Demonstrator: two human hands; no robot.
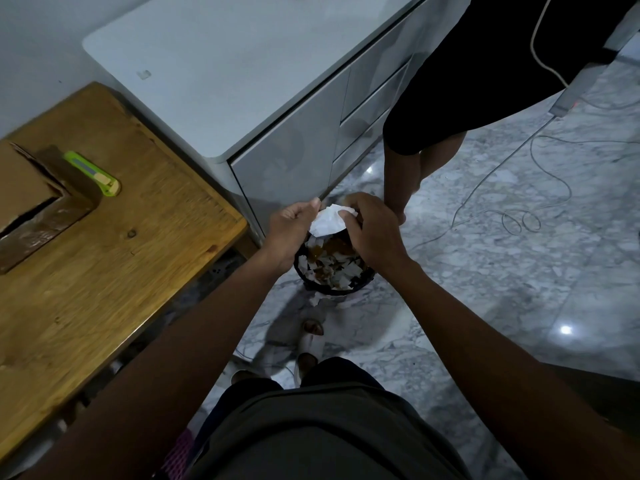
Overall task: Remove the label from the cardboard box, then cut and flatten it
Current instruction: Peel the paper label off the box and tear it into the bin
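A crumpled white label (pixel 328 220) is held between both hands over a small black bin (pixel 334 268) on the floor. My left hand (pixel 292 225) pinches its left side and my right hand (pixel 372 226) grips its right side. The bin holds torn white paper and brown scraps. The brown cardboard box (pixel 38 199) lies on the wooden table (pixel 114 271) at the far left, partly cut off by the frame. A green utility knife (pixel 95 173) rests on the table just right of the box.
A grey cabinet (pixel 242 98) with drawers stands behind the bin. Another person's legs (pixel 412 168) stand right beside the bin. White cables (pixel 519 216) loop over the marble floor at right. My feet are below the bin.
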